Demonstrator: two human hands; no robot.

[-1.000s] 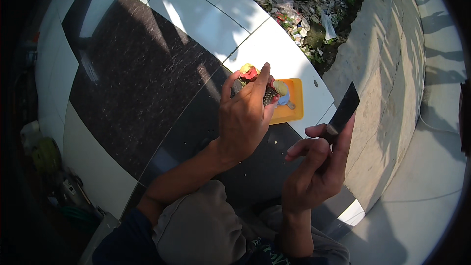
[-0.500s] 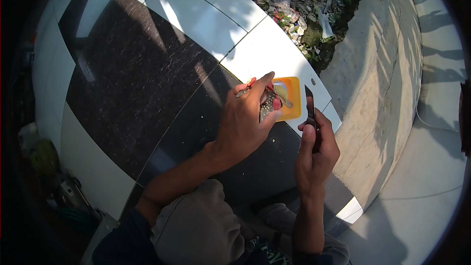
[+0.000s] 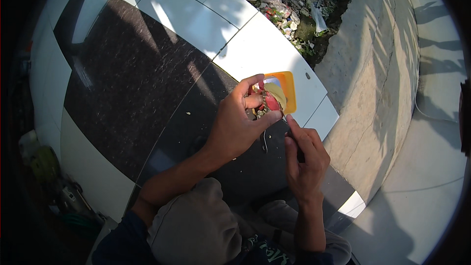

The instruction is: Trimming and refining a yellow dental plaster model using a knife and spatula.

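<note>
My left hand (image 3: 240,118) is closed around a small red and pale yellow object (image 3: 273,100) with a bead-studded side; its exact kind I cannot make out. A thin whitish strand hangs beneath it. Close by on the right, my right hand (image 3: 308,159) grips a small dark knife (image 3: 288,125), mostly hidden by the fingers, its blade end at the object beside my left thumb. Behind the object lies a shallow orange-yellow tray (image 3: 291,93), partly covered by my left hand.
Dark floor tiles (image 3: 132,73) and white tiles (image 3: 265,49) surround the work, with small pale crumbs on the dark ones. Ahead is a rubble-strewn strip (image 3: 294,14); a concrete ledge (image 3: 363,83) runs along the right. A green and grey tool (image 3: 64,181) sits at far left.
My right hand has moved left, bringing the knife from beside the tray to the held object. My left hand has turned the object, showing more of its yellow and red side.
</note>
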